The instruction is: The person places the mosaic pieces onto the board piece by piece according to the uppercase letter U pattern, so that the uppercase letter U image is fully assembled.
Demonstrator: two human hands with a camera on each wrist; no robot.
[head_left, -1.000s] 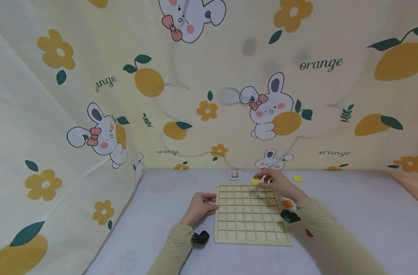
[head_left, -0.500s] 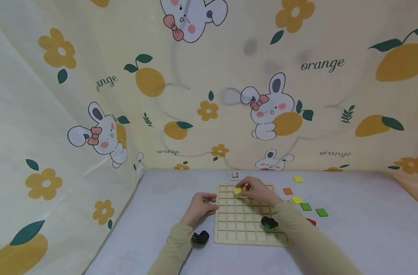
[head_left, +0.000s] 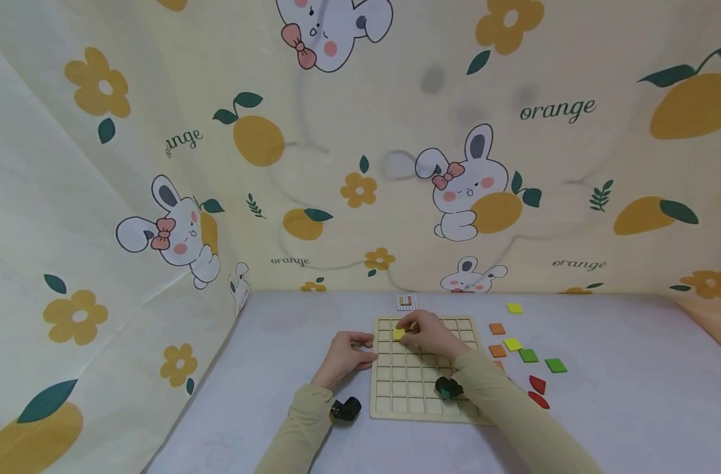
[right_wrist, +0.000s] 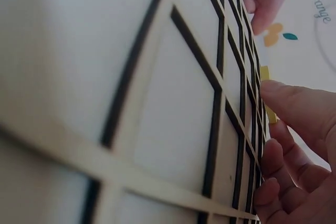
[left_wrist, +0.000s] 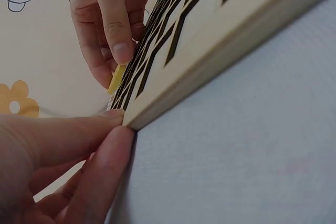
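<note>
A pale wooden grid board (head_left: 422, 378) lies flat on the table. My left hand (head_left: 344, 359) is at its left side, and the left wrist view has thumb and finger pinching the board's edge (left_wrist: 173, 100). Over the board's far left part, my right hand (head_left: 431, 334) pinches a yellow square tile (head_left: 398, 334) between thumb and fingers. From the right wrist, the yellow tile (right_wrist: 269, 109) shows edge-on, tilted close over the grid cells.
Right of the board lie orange tiles (head_left: 497, 328), yellow tiles (head_left: 512, 344), green tiles (head_left: 556, 365) and red curved pieces (head_left: 537, 384). A small pattern card (head_left: 406, 302) lies behind the board. A printed cloth (head_left: 348, 224) hangs behind the table.
My right hand has carried the yellow tile leftward from beyond the board's far edge to over its far left cells. The left hand has stayed put.
</note>
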